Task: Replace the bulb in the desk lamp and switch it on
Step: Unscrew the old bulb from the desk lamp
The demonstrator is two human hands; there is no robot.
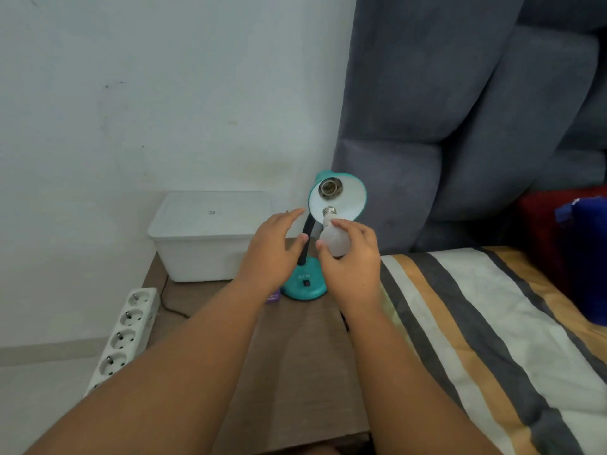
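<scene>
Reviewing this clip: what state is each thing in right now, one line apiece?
Socket: empty, no bulb in it.
Bulb: out of the lamp, screw base pointing up at the shade.
Right hand: grip closed on the bulb.
Left hand: open, holding nothing.
Lamp: upright, unlit.
Box: lid on.
Power strip: visible outlets empty.

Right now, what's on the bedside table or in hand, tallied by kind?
Desk lamp: 1
Light bulb, held in the right hand: 1
White lidded plastic box: 1
Small purple item, mostly hidden by the left hand: 1
Total: 4
</scene>
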